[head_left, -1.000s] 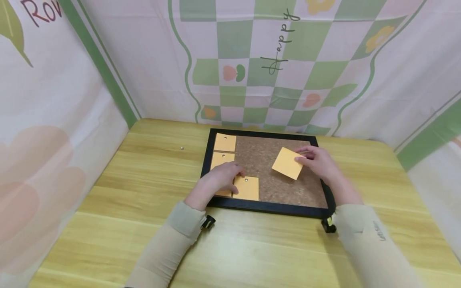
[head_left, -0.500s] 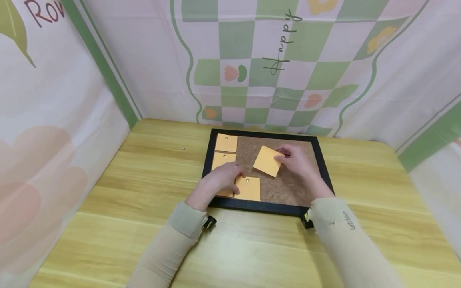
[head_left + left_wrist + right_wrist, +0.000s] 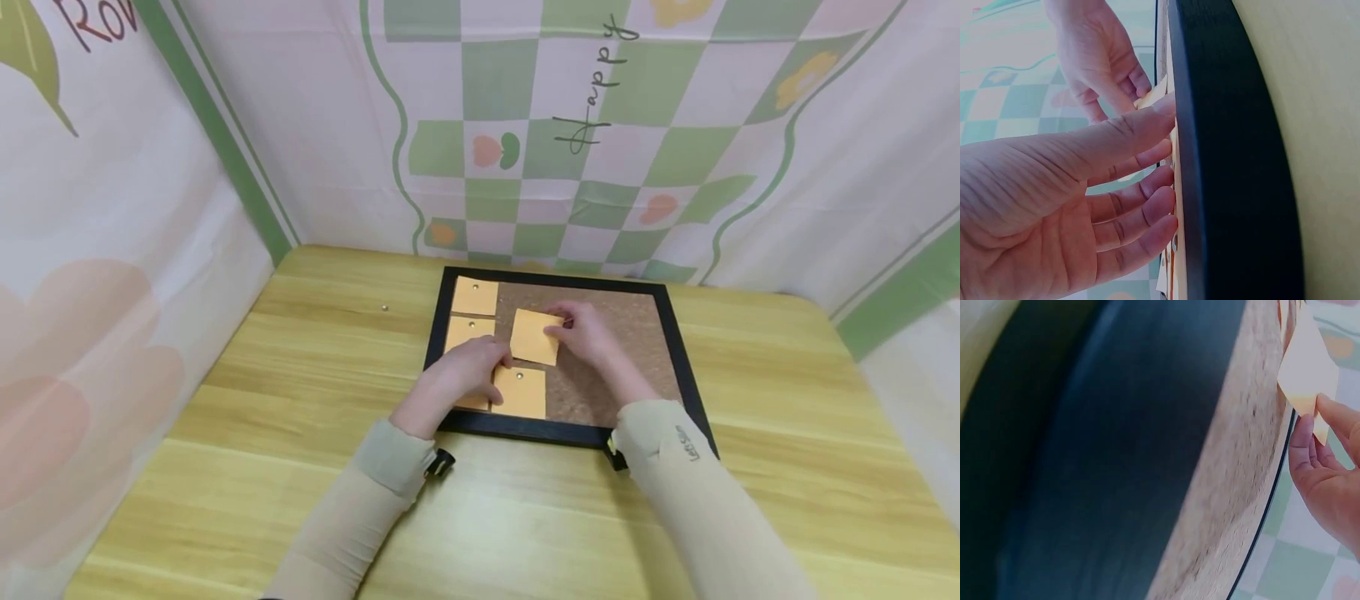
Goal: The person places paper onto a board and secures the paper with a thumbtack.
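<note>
My right hand (image 3: 591, 335) pinches a yellow-orange sticky note (image 3: 529, 337) by its right edge, thumb against fingers, over the cork board (image 3: 573, 404). In the right wrist view the note (image 3: 1310, 362) tilts off the cork surface. My left hand (image 3: 463, 372) rests its fingertips on the notes at the board's lower left, as the left wrist view also shows. Beside those fingers lies a pinned note (image 3: 521, 397). Two more pinned notes, an upper one (image 3: 475, 297) and a lower one (image 3: 461, 332), line the left side. Another note below them is mostly hidden by my left hand.
A black frame (image 3: 525, 427) borders the board, which lies on a wood-grain table (image 3: 315, 367). One small pin (image 3: 386, 308) sits on the table left of the board. A patterned curtain (image 3: 498, 92) hangs behind the table, and another hangs at each side.
My right hand has moved left across the board with the sticky note, which now sits more squarely above the lower pinned note. The left hand has stayed in place.
</note>
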The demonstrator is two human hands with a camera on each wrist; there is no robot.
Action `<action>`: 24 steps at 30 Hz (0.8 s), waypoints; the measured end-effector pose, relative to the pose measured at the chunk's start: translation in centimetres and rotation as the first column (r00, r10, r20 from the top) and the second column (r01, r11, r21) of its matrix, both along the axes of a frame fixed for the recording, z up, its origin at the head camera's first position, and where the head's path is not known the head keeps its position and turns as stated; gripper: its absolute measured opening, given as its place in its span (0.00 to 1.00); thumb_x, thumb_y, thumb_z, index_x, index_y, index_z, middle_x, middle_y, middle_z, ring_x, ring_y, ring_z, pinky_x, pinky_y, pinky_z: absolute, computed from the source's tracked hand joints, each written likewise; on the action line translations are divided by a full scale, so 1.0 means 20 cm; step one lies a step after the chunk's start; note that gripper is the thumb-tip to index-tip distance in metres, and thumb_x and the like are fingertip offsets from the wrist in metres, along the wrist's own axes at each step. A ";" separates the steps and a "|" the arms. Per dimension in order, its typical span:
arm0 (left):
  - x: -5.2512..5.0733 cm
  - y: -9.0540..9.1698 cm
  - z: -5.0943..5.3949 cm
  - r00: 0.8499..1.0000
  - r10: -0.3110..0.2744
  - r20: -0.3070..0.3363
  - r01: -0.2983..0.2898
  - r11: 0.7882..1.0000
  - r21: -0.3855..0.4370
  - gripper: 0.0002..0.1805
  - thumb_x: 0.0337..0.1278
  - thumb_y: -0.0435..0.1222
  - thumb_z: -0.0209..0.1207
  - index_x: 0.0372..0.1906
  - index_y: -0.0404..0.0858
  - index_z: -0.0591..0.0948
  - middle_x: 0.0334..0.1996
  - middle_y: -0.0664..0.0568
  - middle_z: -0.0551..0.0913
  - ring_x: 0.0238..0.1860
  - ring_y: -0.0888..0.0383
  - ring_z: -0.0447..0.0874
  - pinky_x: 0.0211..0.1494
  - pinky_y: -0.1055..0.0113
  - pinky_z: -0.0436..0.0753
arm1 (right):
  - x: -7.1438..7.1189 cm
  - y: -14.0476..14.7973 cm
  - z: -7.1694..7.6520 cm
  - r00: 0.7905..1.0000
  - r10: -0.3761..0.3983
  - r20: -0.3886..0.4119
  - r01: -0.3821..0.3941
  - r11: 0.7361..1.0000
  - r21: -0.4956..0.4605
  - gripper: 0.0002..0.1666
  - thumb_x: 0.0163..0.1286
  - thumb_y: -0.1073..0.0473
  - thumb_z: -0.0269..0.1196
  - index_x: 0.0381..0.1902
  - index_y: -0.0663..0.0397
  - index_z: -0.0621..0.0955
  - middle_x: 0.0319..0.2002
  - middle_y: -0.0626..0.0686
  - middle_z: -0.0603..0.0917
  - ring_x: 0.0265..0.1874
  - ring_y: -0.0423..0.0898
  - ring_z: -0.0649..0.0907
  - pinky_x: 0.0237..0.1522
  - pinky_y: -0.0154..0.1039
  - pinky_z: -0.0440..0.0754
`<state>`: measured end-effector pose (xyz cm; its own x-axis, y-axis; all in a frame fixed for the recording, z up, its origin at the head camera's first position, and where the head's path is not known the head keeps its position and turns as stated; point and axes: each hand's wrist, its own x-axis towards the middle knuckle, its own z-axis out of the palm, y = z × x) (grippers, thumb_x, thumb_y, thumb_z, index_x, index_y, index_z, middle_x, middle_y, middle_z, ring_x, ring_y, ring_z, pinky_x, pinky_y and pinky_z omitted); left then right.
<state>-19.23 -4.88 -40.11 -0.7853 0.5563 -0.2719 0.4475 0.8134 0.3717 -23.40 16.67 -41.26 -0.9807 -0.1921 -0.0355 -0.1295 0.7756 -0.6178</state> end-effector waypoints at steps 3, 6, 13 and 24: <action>0.00 0.00 0.00 1.000 0.003 0.001 -0.003 1.000 0.001 0.28 0.50 0.44 0.75 0.55 0.43 0.79 0.56 0.52 0.80 0.55 0.56 0.78 0.61 0.61 0.79 | -0.01 -0.03 -0.01 1.000 0.023 -0.009 -0.022 1.000 0.011 0.20 0.72 0.62 0.62 0.61 0.59 0.80 0.58 0.64 0.83 0.50 0.59 0.82 0.53 0.54 0.81; 0.00 0.00 0.00 1.000 0.002 0.003 -0.002 1.000 -0.001 0.28 0.50 0.44 0.75 0.55 0.43 0.79 0.55 0.52 0.80 0.54 0.56 0.78 0.61 0.61 0.79 | -0.01 -0.05 -0.02 0.999 0.030 -0.026 -0.028 0.999 0.044 0.20 0.72 0.62 0.62 0.60 0.59 0.81 0.57 0.63 0.83 0.49 0.58 0.83 0.51 0.53 0.81; 0.00 0.00 0.00 1.000 0.003 0.004 -0.003 1.000 -0.011 0.28 0.50 0.44 0.75 0.56 0.43 0.78 0.54 0.51 0.80 0.53 0.56 0.78 0.61 0.62 0.79 | -0.02 -0.10 -0.02 0.998 0.032 -0.045 -0.028 0.995 0.093 0.20 0.71 0.62 0.63 0.59 0.59 0.81 0.52 0.63 0.85 0.40 0.54 0.81 0.43 0.48 0.78; -0.01 0.00 -0.01 1.000 0.000 0.006 0.000 1.000 -0.020 0.28 0.50 0.45 0.74 0.56 0.44 0.78 0.51 0.52 0.80 0.49 0.57 0.78 0.57 0.62 0.80 | -0.01 -0.15 -0.03 0.999 -0.021 -0.030 0.025 0.988 0.152 0.19 0.71 0.60 0.63 0.58 0.59 0.81 0.58 0.62 0.83 0.59 0.62 0.79 0.62 0.57 0.78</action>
<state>-19.39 -4.92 -40.23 -0.7835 0.5508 -0.2877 0.4457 0.8207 0.3575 -23.56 13.59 -41.96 -0.9858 -0.1641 -0.0350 -0.1264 0.8632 -0.4888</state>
